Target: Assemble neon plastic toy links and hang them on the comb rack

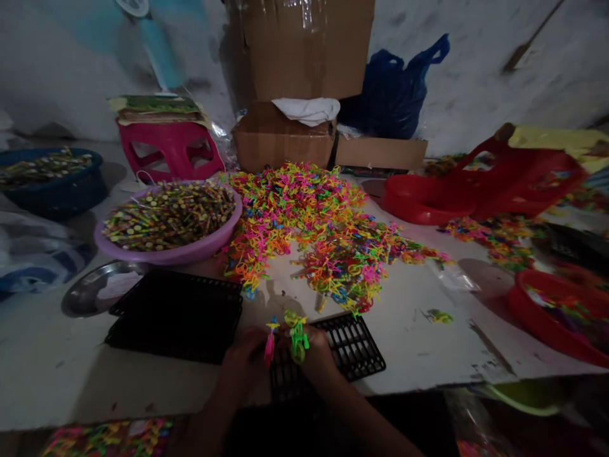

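Observation:
Both hands are close together at the front of the table, over a black slotted tray. Between the fingers of my left hand is a small pink plastic toy piece, with blue and yellow at its top. My right hand is closed on a small green and yellow plastic toy piece with a ring-shaped lower part. The dim light hides the fingertips in part. Just beyond the hands lies a large heap of similar bright toy pieces.
Left of the hands sit stacked black trays, a metal dish and a purple basin full of small patterned tubes. Red basins and a red stool stand right. Cardboard boxes line the back.

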A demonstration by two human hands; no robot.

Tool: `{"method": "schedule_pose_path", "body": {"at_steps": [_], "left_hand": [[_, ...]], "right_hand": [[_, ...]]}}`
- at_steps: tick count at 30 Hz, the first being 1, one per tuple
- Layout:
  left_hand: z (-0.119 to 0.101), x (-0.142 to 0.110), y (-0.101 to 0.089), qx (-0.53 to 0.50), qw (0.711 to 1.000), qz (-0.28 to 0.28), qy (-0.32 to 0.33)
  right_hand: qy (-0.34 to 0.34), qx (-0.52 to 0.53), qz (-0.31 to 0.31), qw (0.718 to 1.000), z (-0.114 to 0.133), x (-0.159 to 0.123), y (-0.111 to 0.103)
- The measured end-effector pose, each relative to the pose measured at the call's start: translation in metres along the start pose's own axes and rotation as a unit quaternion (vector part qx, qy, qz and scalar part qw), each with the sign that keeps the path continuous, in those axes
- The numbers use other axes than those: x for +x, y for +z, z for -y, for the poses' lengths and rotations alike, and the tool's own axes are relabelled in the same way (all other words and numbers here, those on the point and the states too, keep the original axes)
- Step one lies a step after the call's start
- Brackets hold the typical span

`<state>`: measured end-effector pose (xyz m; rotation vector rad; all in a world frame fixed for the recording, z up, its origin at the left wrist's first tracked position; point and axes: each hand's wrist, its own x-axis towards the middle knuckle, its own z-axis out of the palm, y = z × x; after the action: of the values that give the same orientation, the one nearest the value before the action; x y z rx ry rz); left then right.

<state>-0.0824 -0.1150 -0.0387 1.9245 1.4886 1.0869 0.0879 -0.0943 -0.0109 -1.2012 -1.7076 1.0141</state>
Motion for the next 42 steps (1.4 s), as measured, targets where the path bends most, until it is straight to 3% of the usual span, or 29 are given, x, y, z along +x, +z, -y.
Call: {"method": "schedule_pose_path", "body": {"at_steps": [5, 10, 15, 19, 20, 22, 24, 26, 27, 28, 30, 33, 36, 39, 42], "left_hand": [[0.004, -0.001, 0.002, -0.004, 0.999, -0.033, 0.042], [-0.003, 0.001, -0.003, 0.012, 0.999, 0.015, 0.026], [-0.012, 0.002, -0.010, 0.025, 0.998, 0.059, 0.010], [-0.003, -0.006, -0.003, 0.067, 0.997, 0.015, 0.020], [-0.001, -0.007, 0.000, 0.080, 0.997, 0.006, 0.021], [-0.001, -0.006, 0.008, 0.100, 0.995, -0.002, 0.027], [-0.005, 0.000, 0.015, 0.110, 0.993, 0.002, 0.049], [-0.013, 0.008, 0.020, 0.116, 0.991, 0.009, 0.072], [-0.016, 0.012, 0.023, 0.118, 0.990, 0.009, 0.078], [-0.020, 0.016, 0.025, 0.120, 0.990, 0.007, 0.078], [-0.024, 0.021, 0.028, 0.126, 0.990, 0.011, 0.067], [-0.027, 0.023, 0.029, 0.132, 0.989, 0.034, 0.053], [-0.025, 0.022, 0.028, 0.119, 0.990, 0.045, 0.066], [-0.023, 0.022, 0.025, 0.105, 0.991, 0.049, 0.071], [-0.022, 0.021, 0.023, 0.085, 0.993, 0.049, 0.072]], "right_hand": [[-0.035, -0.234, 0.046, 0.971, 0.007, 0.003, 0.000], [-0.050, -0.334, 0.110, 0.935, 0.013, 0.006, 0.005], [-0.047, -0.348, 0.105, 0.931, 0.010, 0.007, 0.010], [-0.084, -0.238, 0.153, 0.956, 0.007, 0.014, -0.028], [-0.062, -0.227, 0.129, 0.963, 0.008, 0.016, -0.042], [0.044, -0.274, 0.024, 0.961, 0.011, 0.023, -0.065], [0.174, -0.360, -0.068, 0.914, 0.014, 0.032, -0.078], [0.247, -0.412, -0.084, 0.873, 0.014, 0.042, -0.080], [0.263, -0.416, -0.086, 0.866, 0.013, 0.045, -0.079], [0.265, -0.407, -0.096, 0.869, 0.011, 0.047, -0.077], [0.237, -0.334, -0.142, 0.901, 0.006, 0.046, -0.075], [0.171, -0.078, -0.191, 0.963, 0.000, 0.031, -0.073], [0.156, 0.134, -0.138, 0.969, -0.001, 0.010, -0.067], [0.135, 0.145, -0.049, 0.979, 0.002, -0.002, -0.056], [0.081, 0.048, 0.005, 0.996, 0.001, -0.006, -0.045]]}}
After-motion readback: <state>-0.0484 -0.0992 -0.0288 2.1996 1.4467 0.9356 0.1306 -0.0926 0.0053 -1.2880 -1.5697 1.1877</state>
